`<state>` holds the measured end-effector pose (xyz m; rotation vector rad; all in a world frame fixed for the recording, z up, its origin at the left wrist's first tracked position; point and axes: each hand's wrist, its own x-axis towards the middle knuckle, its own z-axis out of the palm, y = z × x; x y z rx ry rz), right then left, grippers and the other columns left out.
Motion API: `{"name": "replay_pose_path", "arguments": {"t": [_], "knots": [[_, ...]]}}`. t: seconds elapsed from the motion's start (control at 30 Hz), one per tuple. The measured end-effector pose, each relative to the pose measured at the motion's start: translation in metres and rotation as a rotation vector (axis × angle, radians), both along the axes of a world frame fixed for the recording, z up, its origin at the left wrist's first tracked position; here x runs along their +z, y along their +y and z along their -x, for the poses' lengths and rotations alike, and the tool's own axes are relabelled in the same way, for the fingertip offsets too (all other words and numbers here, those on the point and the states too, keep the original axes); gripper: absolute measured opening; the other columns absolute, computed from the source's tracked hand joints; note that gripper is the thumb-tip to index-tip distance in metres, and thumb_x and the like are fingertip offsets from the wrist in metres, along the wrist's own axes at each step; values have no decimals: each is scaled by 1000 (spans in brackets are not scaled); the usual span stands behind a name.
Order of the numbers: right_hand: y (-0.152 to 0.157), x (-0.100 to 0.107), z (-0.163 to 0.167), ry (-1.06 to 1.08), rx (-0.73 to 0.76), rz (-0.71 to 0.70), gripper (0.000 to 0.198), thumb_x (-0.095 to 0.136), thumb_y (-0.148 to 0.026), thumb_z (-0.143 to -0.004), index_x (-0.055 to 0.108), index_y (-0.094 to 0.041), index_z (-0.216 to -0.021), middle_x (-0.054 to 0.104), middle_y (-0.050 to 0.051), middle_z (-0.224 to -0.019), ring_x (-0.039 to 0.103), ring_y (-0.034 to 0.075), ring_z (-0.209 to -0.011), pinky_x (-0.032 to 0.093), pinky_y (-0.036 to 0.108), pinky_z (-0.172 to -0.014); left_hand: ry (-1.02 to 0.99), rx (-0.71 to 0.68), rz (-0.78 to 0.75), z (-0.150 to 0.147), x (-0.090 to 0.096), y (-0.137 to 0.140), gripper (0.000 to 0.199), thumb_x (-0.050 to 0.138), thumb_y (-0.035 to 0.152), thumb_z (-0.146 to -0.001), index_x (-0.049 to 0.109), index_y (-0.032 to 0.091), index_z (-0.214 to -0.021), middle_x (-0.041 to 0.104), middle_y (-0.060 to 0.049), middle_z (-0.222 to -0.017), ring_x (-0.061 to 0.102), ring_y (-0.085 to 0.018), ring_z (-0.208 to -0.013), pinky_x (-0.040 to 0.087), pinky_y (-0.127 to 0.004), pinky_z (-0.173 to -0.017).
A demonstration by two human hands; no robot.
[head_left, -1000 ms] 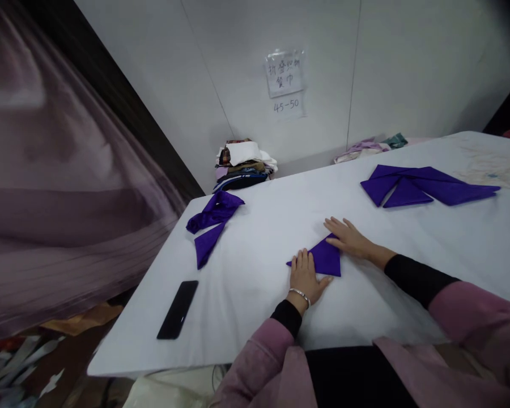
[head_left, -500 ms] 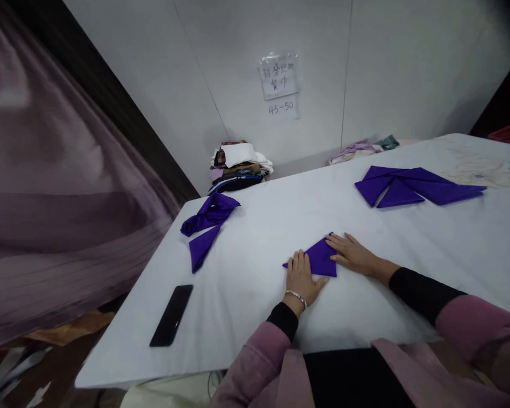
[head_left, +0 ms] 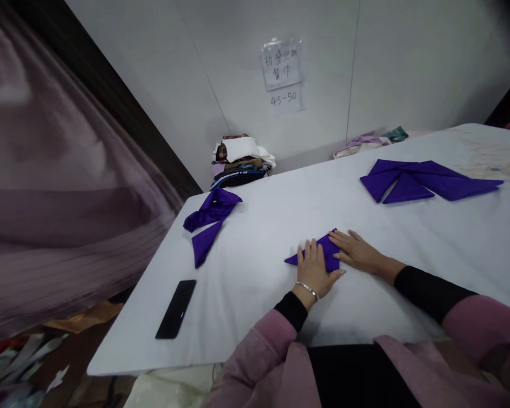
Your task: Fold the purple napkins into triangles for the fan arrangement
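Observation:
A purple cloth napkin (head_left: 331,262), folded into a small pointed shape, lies flat on the white-covered table (head_left: 255,317). My left hand (head_left: 314,271) is spread over its middle, palm down with fingers stretched out, hiding much of the cloth. At the napkin's upper right edge, the fingertips of my right hand (head_left: 357,252) press on it, the fingers extended. One narrow tip of the napkin sticks out to the left of my left hand.
Folded purple napkins lie at the far left (head_left: 208,226) and far right (head_left: 412,181). A black phone (head_left: 176,309) rests near the left edge. Stacked clothes (head_left: 240,161) stand beyond the table's back edge, below a paper sign (head_left: 281,65) on the wall.
My left hand has slid right across the napkin and covers more of it. My right hand stays at the upper right edge. The camera view has shifted slightly.

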<state>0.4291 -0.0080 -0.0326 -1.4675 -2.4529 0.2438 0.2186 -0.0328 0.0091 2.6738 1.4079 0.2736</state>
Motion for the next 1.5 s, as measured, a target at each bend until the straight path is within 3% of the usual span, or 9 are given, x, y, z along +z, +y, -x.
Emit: {"name": "replay_pose_path", "arguments": {"t": [0.1,0.23,0.5,0.63,0.8,0.97,1.17,1.33,1.5], "knots": [[0,-1,0,-9,0,1,62,31,-55,-92,24,-26,-146,34,10,-147,24,27,-137,18,56,-108,-10,-112,16,-19,-2,-1,90,25,74,-81,27,8,-143,26,-15,-150,14,-29,-140,14,-50,-114],[0,0,0,-25,-13,2,61,30,-55,-92,27,-25,-145,33,10,-147,24,27,-137,19,55,-108,6,-81,66,-18,-12,1,88,21,73,-83,23,9,-145,26,-13,-151,17,-27,-140,16,-49,-114],[1,-7,-3,26,0,-20,62,31,-56,-92,24,-26,-146,33,8,-147,24,27,-137,17,56,-109,9,37,42,39,-17,-10,82,28,68,-86,30,9,-142,26,-14,-150,17,-26,-140,17,-48,-114],[0,-6,-3,17,-8,0,61,31,-55,-92,25,-26,-146,32,8,-148,22,26,-137,16,54,-110,-36,189,74,75,-15,-14,60,35,52,-92,36,14,-139,35,-12,-147,26,-25,-138,22,-51,-112],[-1,-2,-3,8,-7,27,61,29,-54,-92,27,-25,-145,32,8,-148,22,27,-137,17,56,-109,-294,302,31,102,-17,1,32,49,27,-89,57,20,-119,61,-8,-122,51,-22,-118,37,-45,-103],[-1,0,-3,4,-6,42,61,29,-53,-92,27,-24,-145,31,8,-148,21,27,-137,17,56,-110,-495,333,45,103,-18,20,18,63,15,-77,66,22,-94,66,-4,-102,58,-20,-101,45,-41,-94],[1,2,-5,2,6,54,59,29,-53,-92,26,-26,-145,30,7,-149,21,28,-138,17,57,-109,-577,297,131,102,-21,35,16,65,8,-72,65,21,-81,63,-3,-108,55,-19,-107,41,-40,-98],[2,4,-8,14,21,78,59,30,-54,-92,27,-28,-145,29,5,-150,20,28,-138,16,56,-110,-464,202,244,108,-19,40,11,65,11,-73,64,21,-76,58,-5,-123,41,-24,-128,29,-47,-108],[3,3,-13,20,45,95,62,31,-56,-91,22,-30,-146,27,4,-150,18,27,-138,13,55,-111,-361,94,261,112,-16,39,13,58,10,-78,62,22,-81,55,-4,-129,32,-22,-134,21,-48,-112]]}}
